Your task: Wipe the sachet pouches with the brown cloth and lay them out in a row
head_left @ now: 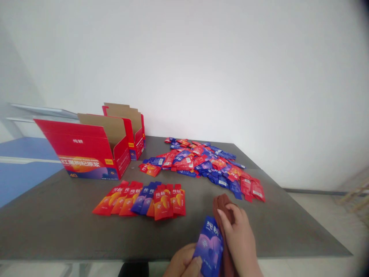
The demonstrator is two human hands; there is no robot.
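A blue sachet [210,246] with purple print is pinched at its lower left edge by my left hand [186,261], close to the table's front edge. My right hand [238,234] is closed on a reddish-brown cloth [220,206], which hangs down along the sachet's right side. Whether the cloth touches the sachet's back cannot be made out. To the left lies a row of overlapping sachets, with red-orange sachets [163,203] at both ends and blue sachets [145,198] between them.
Farther back spreads a loose heap of red and blue sachets [201,157]. At the left stand an open red carton [83,152] and another open carton [135,134] behind it. The dark table [86,238] meets a white wall; a blue surface [25,169] is beyond its left side.
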